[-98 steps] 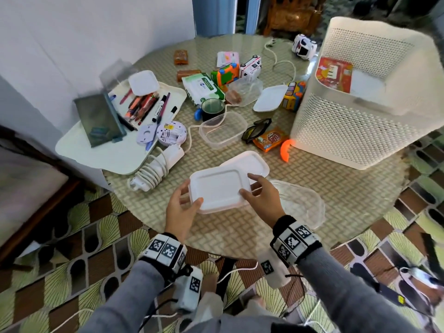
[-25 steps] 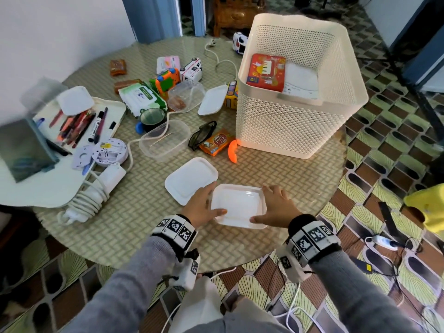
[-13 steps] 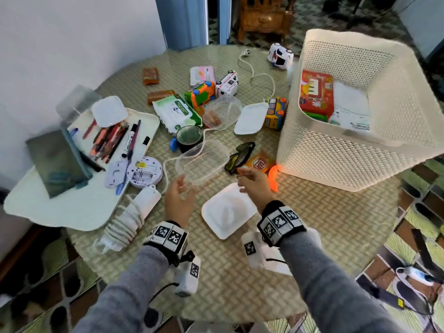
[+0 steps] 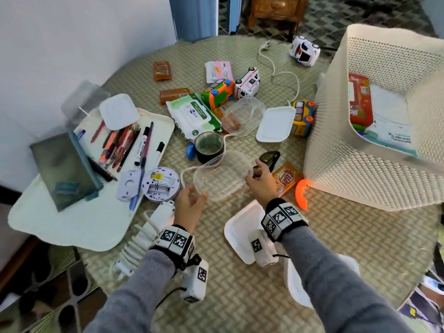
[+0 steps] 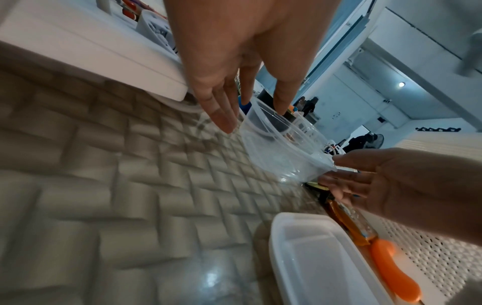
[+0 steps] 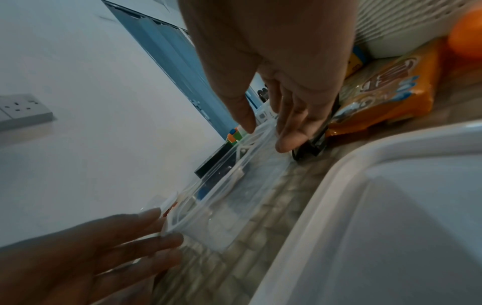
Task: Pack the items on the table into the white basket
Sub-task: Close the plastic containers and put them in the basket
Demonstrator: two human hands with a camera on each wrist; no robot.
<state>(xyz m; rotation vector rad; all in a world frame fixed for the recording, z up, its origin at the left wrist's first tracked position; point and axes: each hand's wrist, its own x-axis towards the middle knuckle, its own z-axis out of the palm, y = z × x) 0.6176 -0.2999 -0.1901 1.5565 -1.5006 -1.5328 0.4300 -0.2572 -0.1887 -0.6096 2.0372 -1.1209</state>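
Nearest on the bench point(image 4: 360, 224) lies a white lid point(image 4: 242, 231), just this side of the clear tub point(image 4: 222, 175). The left hand point(image 4: 191, 205) grips the tub's near-left corner, thumb over the rim and fingers point(image 5: 221, 115) under its wall; the right hand point(image 4: 260, 181) pinches the tub's right rim between thumb and fingers point(image 6: 289, 142). The tub sits tilted, its underside hidden, so whether it touches the bench is unclear. Right of the tub lie sunglasses point(image 4: 271, 157) and an orange packet point(image 4: 287, 176). Right of that stands the basket point(image 4: 360, 164), a red box point(image 4: 359, 99) inside. Beyond the tub stands a dark cup point(image 4: 209, 146).
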